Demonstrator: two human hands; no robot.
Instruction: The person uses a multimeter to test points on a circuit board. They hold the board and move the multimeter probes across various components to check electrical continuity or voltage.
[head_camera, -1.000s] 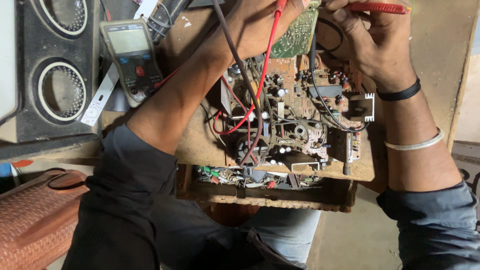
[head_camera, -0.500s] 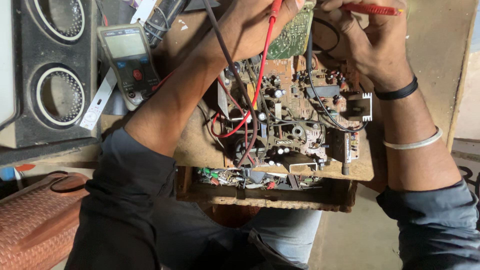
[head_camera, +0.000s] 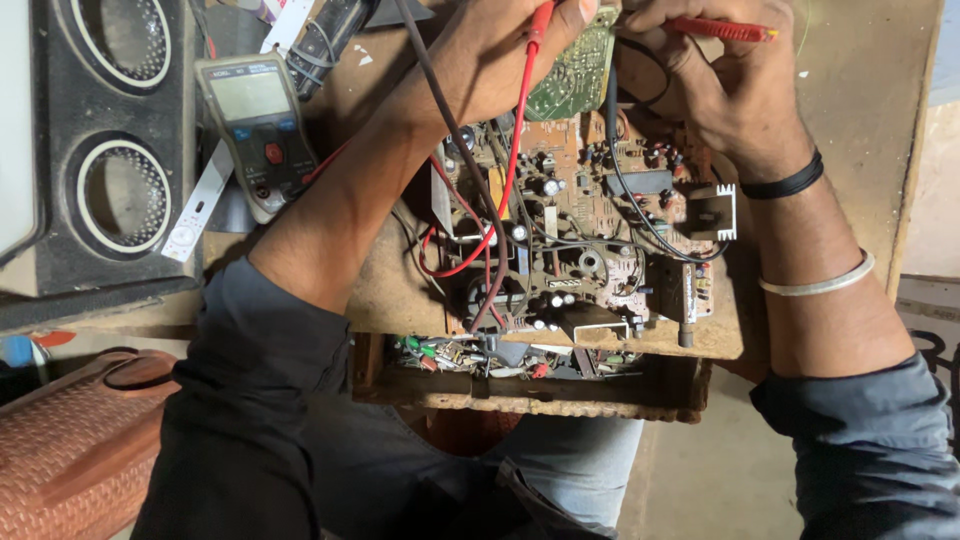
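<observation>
A brown circuit board (head_camera: 590, 235) crowded with components lies on a worn wooden table (head_camera: 395, 290). My left hand (head_camera: 500, 50) reaches over its far end and grips a red test probe (head_camera: 540, 22), whose red lead (head_camera: 500, 210) loops down across the board. My right hand (head_camera: 720, 80) is closed on a second red probe (head_camera: 720, 28) near a small green circuit board (head_camera: 578, 72) that stands at the far edge. A grey multimeter (head_camera: 255, 125) with a red dial lies to the left of my left forearm.
A black speaker box (head_camera: 100, 150) with two round cones stands at the left. A drawer (head_camera: 530, 375) with loose parts sits open under the table's front edge. A brown woven stool (head_camera: 70, 450) is at lower left. A finned heat sink (head_camera: 712, 212) sits at the board's right.
Both hands stay at the far end of the board with the probes; they have shifted only slightly. The view has drifted a little.
</observation>
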